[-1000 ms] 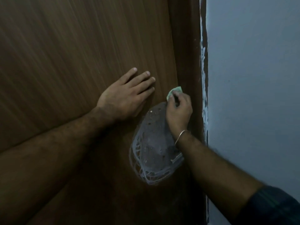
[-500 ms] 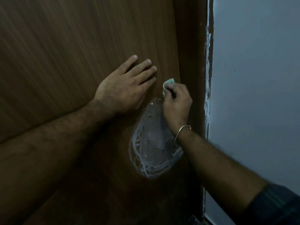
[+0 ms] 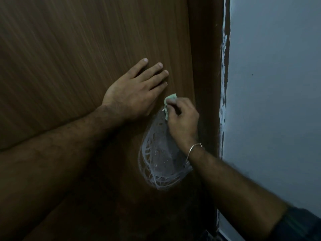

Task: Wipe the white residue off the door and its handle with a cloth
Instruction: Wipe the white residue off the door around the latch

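**Green cloth at the top of the white patch**

Brown wood door (image 3: 86, 49) has a white residue (image 3: 159, 159) patch near its right edge. The right hand (image 3: 182, 122) pinches a small green cloth (image 3: 169, 101) tight against the door at the patch's top. The left hand (image 3: 133, 94) lies flat with fingers spread, just beside it, holding nothing.

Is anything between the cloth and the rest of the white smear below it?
Nothing visible. The right hand presses the cloth at the top of the white residue; the left hand lies flat on the door, up-left of it.
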Tool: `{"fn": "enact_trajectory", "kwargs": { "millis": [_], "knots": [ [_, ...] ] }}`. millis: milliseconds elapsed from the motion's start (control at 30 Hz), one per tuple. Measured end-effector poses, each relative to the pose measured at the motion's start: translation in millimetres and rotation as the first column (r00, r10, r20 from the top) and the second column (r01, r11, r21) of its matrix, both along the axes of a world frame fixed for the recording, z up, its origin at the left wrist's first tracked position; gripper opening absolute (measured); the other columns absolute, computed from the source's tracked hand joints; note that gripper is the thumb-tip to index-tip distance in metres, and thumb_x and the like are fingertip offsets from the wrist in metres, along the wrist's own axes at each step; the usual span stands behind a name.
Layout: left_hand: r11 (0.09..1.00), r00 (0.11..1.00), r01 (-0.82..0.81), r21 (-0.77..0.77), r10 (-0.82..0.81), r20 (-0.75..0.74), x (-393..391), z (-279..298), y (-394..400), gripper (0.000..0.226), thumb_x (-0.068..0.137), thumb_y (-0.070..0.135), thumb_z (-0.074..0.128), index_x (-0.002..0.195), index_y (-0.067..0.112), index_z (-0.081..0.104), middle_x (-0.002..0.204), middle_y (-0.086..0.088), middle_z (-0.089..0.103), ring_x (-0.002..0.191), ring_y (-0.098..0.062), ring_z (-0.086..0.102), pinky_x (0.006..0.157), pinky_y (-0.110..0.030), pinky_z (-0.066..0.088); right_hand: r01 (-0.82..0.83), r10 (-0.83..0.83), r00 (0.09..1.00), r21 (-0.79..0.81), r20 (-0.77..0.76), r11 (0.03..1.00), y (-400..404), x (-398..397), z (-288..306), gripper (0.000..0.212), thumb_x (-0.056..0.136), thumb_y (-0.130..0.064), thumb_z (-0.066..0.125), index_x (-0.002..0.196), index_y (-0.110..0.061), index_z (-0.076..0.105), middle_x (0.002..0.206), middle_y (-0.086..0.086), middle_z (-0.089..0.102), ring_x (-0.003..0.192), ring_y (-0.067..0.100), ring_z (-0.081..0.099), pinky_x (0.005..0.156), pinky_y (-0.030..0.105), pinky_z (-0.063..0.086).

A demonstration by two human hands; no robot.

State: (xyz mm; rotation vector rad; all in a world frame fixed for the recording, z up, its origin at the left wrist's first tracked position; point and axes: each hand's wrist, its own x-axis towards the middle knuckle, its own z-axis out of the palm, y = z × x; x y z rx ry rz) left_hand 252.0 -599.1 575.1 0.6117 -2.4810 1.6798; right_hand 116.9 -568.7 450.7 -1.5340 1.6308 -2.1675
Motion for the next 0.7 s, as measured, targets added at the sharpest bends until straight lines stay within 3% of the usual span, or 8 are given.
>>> {"fn": "enact_trajectory", "kwargs": {
  "millis": [67,167,367,567,700],
  "knots": [
    [1.000,1.000,-0.003,-0.007,0.003,-0.002,0,-1,0,0.051,0.103,0.038,0.031,0.149,0.018,0.040,0.161,-0.006,0.028,0.151,-0.026,0.017,0.121,-0.051,0.012,0.023,-0.027,0.991,0.031,0.131,0.999,-6,-11,5,0.016,0.088,-0.006,0.064,0.101,-0.012,0.071,0.103,-0.003,0.062,0.091,0.004,0.059,0.082,0.017,0.053],
    [1.000,1.000,-0.001,-0.003,0.001,0.004,0,-1,-1,0.050,0.103,0.038,0.032,0.148,0.017,0.040,0.161,-0.008,0.029,0.151,-0.028,0.017,0.121,-0.051,0.012,0.062,-0.078,0.955,0.064,0.286,0.996,-17,-25,23,0.018,0.087,-0.006,0.065,0.101,-0.015,0.071,0.106,-0.003,0.062,0.086,-0.004,0.057,0.075,0.003,0.048],
    [0.999,1.000,0.022,-0.027,-0.021,0.009,0,0,-1,0.051,0.102,0.039,0.036,0.147,0.015,0.042,0.159,-0.010,0.031,0.150,-0.029,0.021,0.121,-0.052,0.014,-0.036,0.035,0.999,0.013,0.041,0.999,3,24,0,0.016,0.085,-0.006,0.067,0.096,-0.016,0.071,0.097,-0.008,0.060,0.085,-0.014,0.052,0.074,-0.002,0.039],
    [1.000,1.000,0.013,-0.023,-0.013,0.008,0,-1,-2,0.050,0.103,0.038,0.034,0.148,0.017,0.041,0.160,-0.008,0.031,0.150,-0.028,0.019,0.121,-0.052,0.014,-0.027,0.015,0.960,0.040,0.279,0.999,-6,-1,26,0.015,0.084,-0.006,0.068,0.095,-0.016,0.073,0.100,-0.004,0.065,0.083,-0.005,0.058,0.075,0.007,0.047],
    [1.000,0.999,-0.006,0.000,0.006,0.042,0,1,-4,0.054,0.101,0.041,0.036,0.149,0.016,0.036,0.162,-0.009,0.025,0.151,-0.030,0.014,0.121,-0.053,0.012,-0.116,0.109,0.990,0.071,0.095,0.991,12,25,7,0.018,0.087,-0.007,0.065,0.102,-0.016,0.070,0.104,-0.005,0.062,0.088,-0.007,0.055,0.076,0.000,0.043]
  ]
}}
